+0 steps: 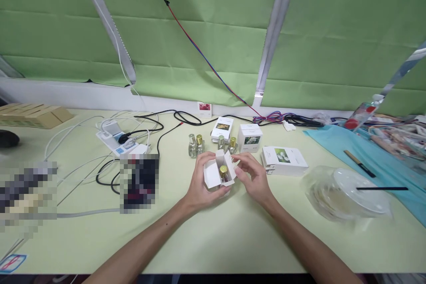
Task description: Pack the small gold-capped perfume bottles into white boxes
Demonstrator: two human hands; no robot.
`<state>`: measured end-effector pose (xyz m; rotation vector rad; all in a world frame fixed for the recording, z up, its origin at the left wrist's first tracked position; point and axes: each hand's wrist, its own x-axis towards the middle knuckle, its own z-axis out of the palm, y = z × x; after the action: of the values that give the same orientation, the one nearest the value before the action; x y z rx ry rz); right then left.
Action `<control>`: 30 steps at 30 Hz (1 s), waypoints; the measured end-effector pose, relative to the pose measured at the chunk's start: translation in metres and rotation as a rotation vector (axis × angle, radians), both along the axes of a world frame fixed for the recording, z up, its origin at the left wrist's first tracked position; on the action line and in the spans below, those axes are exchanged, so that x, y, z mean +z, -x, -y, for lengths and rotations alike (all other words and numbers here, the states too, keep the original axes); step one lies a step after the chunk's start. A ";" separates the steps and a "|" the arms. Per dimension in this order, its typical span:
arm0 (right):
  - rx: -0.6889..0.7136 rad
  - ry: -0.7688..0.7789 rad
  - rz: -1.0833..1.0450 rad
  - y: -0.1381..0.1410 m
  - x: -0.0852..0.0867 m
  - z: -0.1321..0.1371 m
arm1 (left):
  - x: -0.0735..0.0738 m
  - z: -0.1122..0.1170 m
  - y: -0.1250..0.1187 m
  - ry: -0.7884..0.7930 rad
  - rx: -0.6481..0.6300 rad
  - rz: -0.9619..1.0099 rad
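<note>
My left hand (pixel 199 186) is wrapped round a small white carton (pixel 213 175) with its top flaps open. A gold-capped glass bottle (pixel 223 173) stands inside the carton. Beside it on the right, my right hand (pixel 253 177) pinches a flap of the carton with its fingertips. Just behind the hands stand several small glass bottles with gold caps (pixel 196 145). A closed white box with a flower picture (pixel 250 138) and a stack of flat cartons (pixel 283 159) lie near them on the pale green table (pixel 213 239).
Black and white cables (pixel 100 159) and a power strip (pixel 115 140) spread across the left. A plastic bag with a lidded container and black straw (pixel 349 193) sits at right, beside a blue cloth (pixel 372 159). Cardboard boxes (pixel 33 115) lie far left.
</note>
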<state>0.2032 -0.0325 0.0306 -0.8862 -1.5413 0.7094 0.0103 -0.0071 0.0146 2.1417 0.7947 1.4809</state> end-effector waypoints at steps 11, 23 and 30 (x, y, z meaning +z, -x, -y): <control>-0.024 -0.006 0.006 0.002 -0.001 0.002 | 0.004 0.002 0.001 0.146 -0.010 0.080; 0.062 -0.053 0.089 0.002 -0.002 0.001 | 0.003 0.001 0.003 0.133 0.010 0.054; 0.092 -0.133 0.200 0.000 -0.007 -0.003 | 0.002 0.001 0.002 0.135 0.006 0.057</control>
<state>0.2029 -0.0293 0.0241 -0.8098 -1.7957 0.5898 0.0084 -0.0085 0.0164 1.9915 0.8558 1.4424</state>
